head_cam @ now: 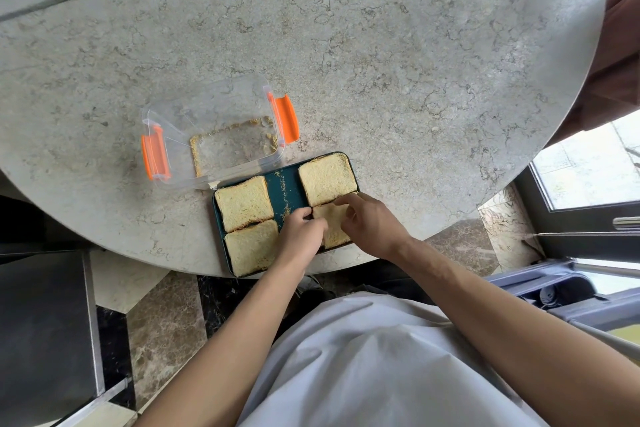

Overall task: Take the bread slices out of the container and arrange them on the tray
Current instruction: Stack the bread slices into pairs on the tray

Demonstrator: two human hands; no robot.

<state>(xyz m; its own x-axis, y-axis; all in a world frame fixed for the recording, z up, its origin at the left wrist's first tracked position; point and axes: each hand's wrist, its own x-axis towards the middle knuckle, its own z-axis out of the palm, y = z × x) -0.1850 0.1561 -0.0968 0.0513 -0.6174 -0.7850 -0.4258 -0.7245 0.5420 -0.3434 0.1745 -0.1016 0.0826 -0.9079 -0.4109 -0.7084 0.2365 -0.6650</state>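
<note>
Both hands, left (302, 231) & right (367, 222), pinch the near-right bread slice (333, 226) on the dark teal rectangular tray (284, 188), w/ 3 other slices. Clear plastic container (221, 135) w/ orange clips sits far-left, only crumbs inside, on marble tabletop (381, 62).

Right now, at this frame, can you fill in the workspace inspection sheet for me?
Surface: round marble-pattern table, crumbs near the container.
Job's things: clear container with orange latches, holding only crumbs; teal tray carrying four bread slices, far left, near left, far right, near right.
Clutter: nothing seen.
Hands: left hand and right hand both on the near right slice.
Cables: nothing seen.
Surroundings: marble floor, window frame at right.
</note>
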